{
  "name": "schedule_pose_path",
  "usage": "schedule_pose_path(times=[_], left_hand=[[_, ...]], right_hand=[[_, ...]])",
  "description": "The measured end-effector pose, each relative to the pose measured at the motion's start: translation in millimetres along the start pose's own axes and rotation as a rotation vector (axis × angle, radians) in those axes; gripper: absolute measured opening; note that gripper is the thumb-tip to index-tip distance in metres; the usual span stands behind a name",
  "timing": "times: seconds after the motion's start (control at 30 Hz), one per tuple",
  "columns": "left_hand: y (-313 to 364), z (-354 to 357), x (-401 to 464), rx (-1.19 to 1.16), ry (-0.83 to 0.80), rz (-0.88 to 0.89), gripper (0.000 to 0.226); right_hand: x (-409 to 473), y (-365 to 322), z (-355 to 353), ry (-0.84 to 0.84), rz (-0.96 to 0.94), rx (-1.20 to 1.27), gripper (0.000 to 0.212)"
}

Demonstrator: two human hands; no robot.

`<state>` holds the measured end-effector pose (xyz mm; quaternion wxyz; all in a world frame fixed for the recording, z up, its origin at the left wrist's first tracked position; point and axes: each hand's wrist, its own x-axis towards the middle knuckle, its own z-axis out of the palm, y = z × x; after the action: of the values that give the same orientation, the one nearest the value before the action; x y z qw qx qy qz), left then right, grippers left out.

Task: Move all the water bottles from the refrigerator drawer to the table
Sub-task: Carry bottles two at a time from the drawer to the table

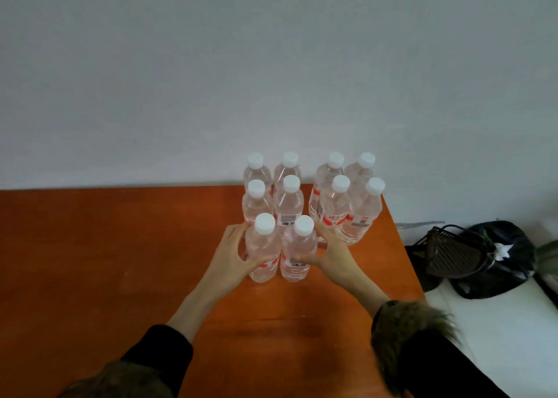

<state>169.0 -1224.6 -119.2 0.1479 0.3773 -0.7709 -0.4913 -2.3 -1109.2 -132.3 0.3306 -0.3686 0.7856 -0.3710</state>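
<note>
Several clear water bottles with white caps and red labels stand upright in rows on the orange-brown table (90, 261), near its far right corner. The two nearest bottles stand side by side. My left hand (234, 254) is wrapped around the left front bottle (262, 248). My right hand (330, 254) grips the right front bottle (297, 252). Both bottles rest on the tabletop. Behind them the other bottles (335, 207) stand untouched against the wall. The refrigerator drawer is not in view.
A pale wall rises right behind the table. The table's right edge runs close to my right arm. On the white floor to the right lie a black bag (507, 246) and a dark slatted object (447, 255).
</note>
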Motion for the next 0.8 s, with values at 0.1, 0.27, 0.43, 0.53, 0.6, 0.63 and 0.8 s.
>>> schedule_pose_path(times=[0.1,0.27,0.43,0.53,0.6,0.63,0.8], left_hand=[[-8,2,8,-0.035,0.002,-0.029,0.08],[-16,3,16,-0.046,-0.003,-0.035,0.079],[-18,5,21,-0.067,0.021,-0.037,0.075],[-19,8,22,-0.061,0.062,-0.034,0.075],[-22,10,19,-0.054,0.099,-0.045,0.075],[-23,11,17,-0.053,0.108,-0.051,0.075],[-20,10,2,0.135,0.18,0.043,0.064]], right_hand=[[8,-3,3,0.008,0.001,0.006,0.091],[18,-4,9,0.009,0.006,0.022,0.089],[19,-7,11,0.022,0.002,0.046,0.084],[15,-8,12,0.04,0.019,0.117,0.081],[11,-9,14,0.042,0.039,0.159,0.078],[9,-8,15,0.039,0.046,0.173,0.077],[-6,-6,15,0.026,0.03,0.124,0.076]])
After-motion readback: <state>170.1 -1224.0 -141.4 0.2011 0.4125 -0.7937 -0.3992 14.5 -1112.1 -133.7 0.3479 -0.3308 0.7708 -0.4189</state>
